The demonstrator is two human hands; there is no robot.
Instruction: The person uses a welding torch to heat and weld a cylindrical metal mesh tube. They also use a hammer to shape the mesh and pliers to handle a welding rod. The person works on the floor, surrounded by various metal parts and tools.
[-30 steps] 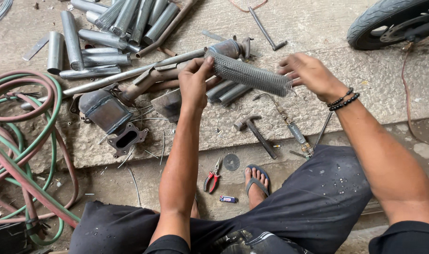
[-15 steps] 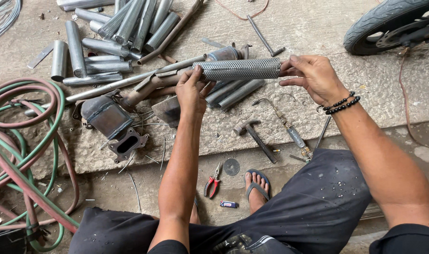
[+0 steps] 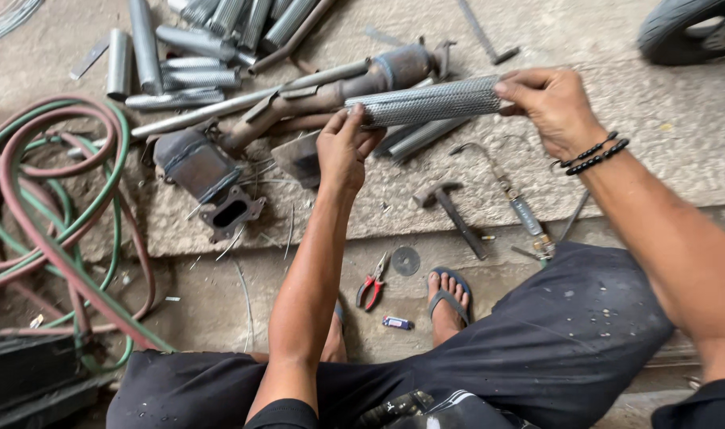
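I hold a perforated metal tube (image 3: 430,101) level between both hands, above the concrete ledge (image 3: 680,159). My left hand (image 3: 343,151) grips its left end. My right hand (image 3: 549,103), with a black bead bracelet at the wrist, pinches its right end with the fingertips. Just behind and below the tube lies a rusty exhaust pipe (image 3: 299,99) with a box-shaped part and flange (image 3: 208,175) at its left end. A couple of plain tubes (image 3: 418,137) lie under the one I hold.
Several metal tubes (image 3: 196,56) lie at the back left. Red and green hoses (image 3: 53,214) coil at the left. A hammer (image 3: 454,208) and a torch (image 3: 509,195) lie on the ledge. Red pliers (image 3: 370,282), a disc (image 3: 405,260) and a lighter (image 3: 397,322) lie by my sandalled foot (image 3: 448,298). A tyre (image 3: 688,28) stands top right.
The perforated tube was tilted a second ago; both hands have turned it level and lifted it. My right hand has moved to grip its right end.
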